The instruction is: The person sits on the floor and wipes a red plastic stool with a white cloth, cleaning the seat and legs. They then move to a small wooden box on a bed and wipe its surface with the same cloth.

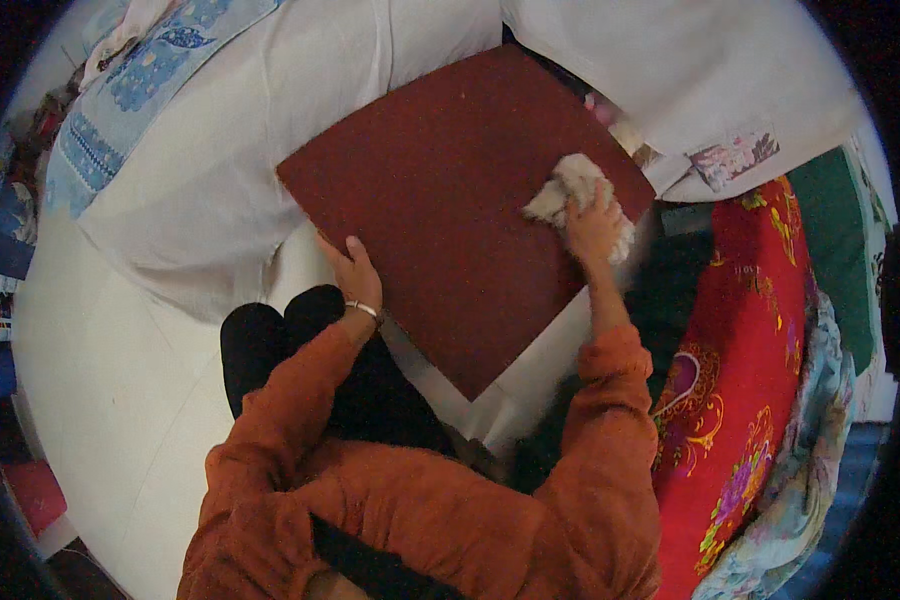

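Observation:
A flat, square dark reddish-brown board (460,210) lies tilted in front of me, one corner pointing toward my lap. My left hand (355,272) grips its left edge, with the thumb along the rim and part of the fingers hidden. Toward the board's right corner, my right hand (594,228) presses a crumpled off-white cloth (568,188) against the surface. Some of the cloth bunches out past the fingers on both sides. What supports the board from below is mostly hidden.
White sheets (190,210) drape over something beyond the board and to its left. A red flowered cloth (730,400) lies at my right, beside a pale blue patterned fabric (805,440). A blue patterned cloth (150,90) hangs at far left. Pale floor (120,380) shows at left.

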